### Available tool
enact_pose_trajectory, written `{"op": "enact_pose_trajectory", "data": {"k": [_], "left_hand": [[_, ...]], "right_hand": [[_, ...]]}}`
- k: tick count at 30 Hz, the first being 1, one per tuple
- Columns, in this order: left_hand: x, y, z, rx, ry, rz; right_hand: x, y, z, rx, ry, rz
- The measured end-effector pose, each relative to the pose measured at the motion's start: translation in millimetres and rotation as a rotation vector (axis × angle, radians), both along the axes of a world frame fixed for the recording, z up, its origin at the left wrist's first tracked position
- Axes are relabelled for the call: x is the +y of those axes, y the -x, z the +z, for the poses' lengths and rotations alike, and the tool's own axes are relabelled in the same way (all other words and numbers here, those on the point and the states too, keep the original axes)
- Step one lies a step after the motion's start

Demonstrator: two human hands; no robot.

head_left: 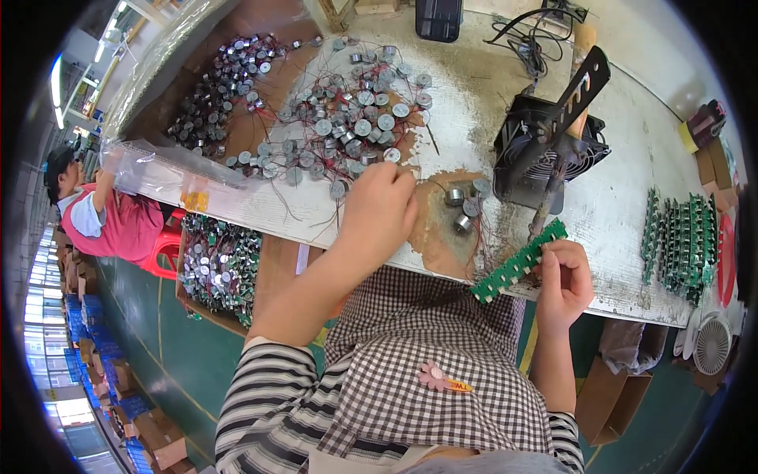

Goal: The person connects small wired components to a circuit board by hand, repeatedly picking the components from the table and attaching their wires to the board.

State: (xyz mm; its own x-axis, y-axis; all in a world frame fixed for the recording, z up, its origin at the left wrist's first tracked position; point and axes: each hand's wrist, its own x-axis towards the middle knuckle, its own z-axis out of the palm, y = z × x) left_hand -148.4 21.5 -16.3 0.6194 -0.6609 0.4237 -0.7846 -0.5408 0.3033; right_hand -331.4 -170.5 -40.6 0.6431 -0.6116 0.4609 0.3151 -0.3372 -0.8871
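My right hand pinches a green circuit-board strip at the bench edge. Left of the strip, my left hand is curled; whether it grips anything, can't tell. Three loose motors lie beyond the strip. Motor pile further left looks untouched; stacked boards sit right.

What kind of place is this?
Probably an electronics assembly workshop: a heap of small wired motors on the bench, green circuit boards stacked at its right, and a small fan.

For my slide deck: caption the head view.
Left hand reaches into wired round metal parts; right hand holds a green circuit-board strip.
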Motion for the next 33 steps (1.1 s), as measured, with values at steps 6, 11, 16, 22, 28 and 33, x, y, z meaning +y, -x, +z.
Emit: {"op": "enact_pose_trajectory", "data": {"k": [6, 11, 16, 22, 28, 33], "left_hand": [[0, -9, -16, -0.072, 0.145, -0.010], [-13, -15, 2, 0.447, 0.580, 0.082], [-3, -7, 19, 0.987, 0.805, -0.021], [2, 15, 6, 0.932, 0.718, -0.233], [-4, 39, 16, 1.491, 0.759, -0.194], [-23, 50, 30, 1.581, 0.592, -0.232]], "right_hand": [[1, 1, 0, 0.019, 0.058, 0.025], [2, 0, 0, 0.041, -0.002, 0.021], [-2, 3, -1, -0.021, 0.023, 0.149], [-2, 7, 3, 0.047, 0.032, 0.140], [0, 0, 7, 0.070, 0.279, 0.035], [3, 2, 0, -0.052, 0.066, 0.141]]}}
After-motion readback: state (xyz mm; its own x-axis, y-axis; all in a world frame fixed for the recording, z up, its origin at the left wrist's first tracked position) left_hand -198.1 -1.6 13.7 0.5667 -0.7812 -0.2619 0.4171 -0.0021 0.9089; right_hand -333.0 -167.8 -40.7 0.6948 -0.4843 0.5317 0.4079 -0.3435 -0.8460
